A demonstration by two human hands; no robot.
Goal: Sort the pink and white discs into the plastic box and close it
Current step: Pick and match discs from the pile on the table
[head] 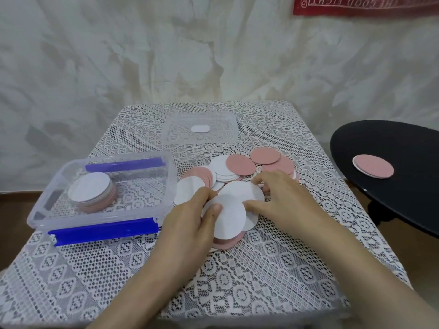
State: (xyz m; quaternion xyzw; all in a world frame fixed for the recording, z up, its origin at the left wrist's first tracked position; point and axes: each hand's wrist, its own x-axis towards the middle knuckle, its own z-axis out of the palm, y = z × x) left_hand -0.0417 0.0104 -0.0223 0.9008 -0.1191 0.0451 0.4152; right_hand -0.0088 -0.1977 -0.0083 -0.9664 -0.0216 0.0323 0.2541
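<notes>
Mid-sort at the lace-covered worktop (237, 293): your left hand (187, 222) holds a small stack (229, 219) of discs, white face up with pink edges showing beneath. Its grip is closed on the stack, thumb laid across the top and fingers curled round the side, which keeps the pieces squared while more are added. Your right hand (282, 198) reaches over the loose pile (237, 166) just behind, thumb at the near rim of a white disc (242, 192) and fingertips at its far side; whether that grip has closed on the disc or only steadies it cannot be told from this angle. The plastic box (171, 179) stands open just to your left, its blue latches (102, 231) swung outward. A tidy sorted stack (91, 189) already sits in its left half, leaving room beside it for the rest. The clear lid (169, 129) lies at the far edge, out of the way until closing. One pink-topped disc (374, 166) sits on the black side table (403, 210) to your right, well apart from the pile, and must be fetched before the lid goes on
</notes>
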